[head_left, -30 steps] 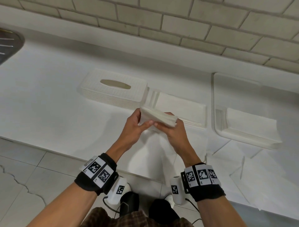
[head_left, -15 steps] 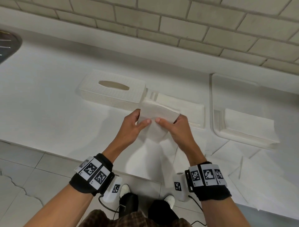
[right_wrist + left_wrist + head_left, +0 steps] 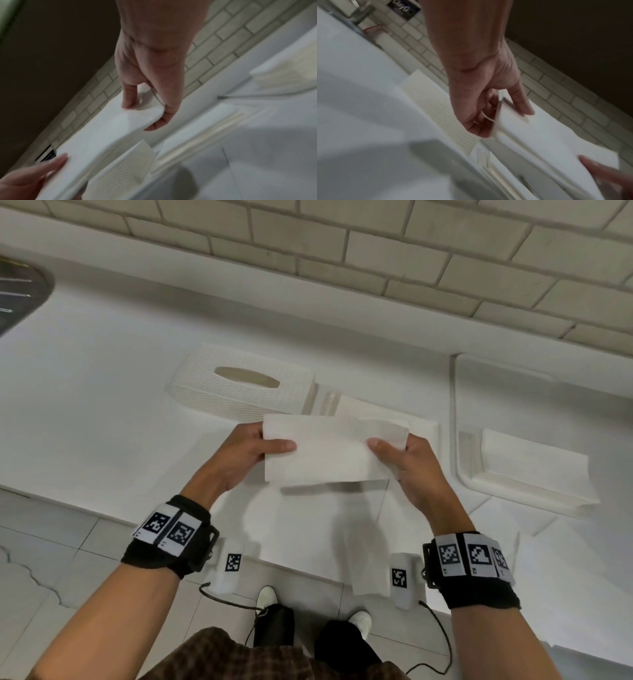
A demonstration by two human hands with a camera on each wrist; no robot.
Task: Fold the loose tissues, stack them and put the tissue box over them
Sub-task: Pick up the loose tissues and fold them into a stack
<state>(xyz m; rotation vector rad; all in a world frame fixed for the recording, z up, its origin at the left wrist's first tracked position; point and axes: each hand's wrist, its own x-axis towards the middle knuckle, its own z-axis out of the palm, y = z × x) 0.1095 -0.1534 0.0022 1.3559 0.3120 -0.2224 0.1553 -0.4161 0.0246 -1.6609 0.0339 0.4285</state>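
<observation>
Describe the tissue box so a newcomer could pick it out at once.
Start at the white counter under the pale brick wall. Left of the stack of folded white tissues sits the white textured rectangular tissue box. Alone among the white things there, it has an oval slot on top.

likely home bathroom or kitchen: white counter (image 3: 102, 405), brick-tile wall (image 3: 342, 268), tiled floor (image 3: 51, 559).
</observation>
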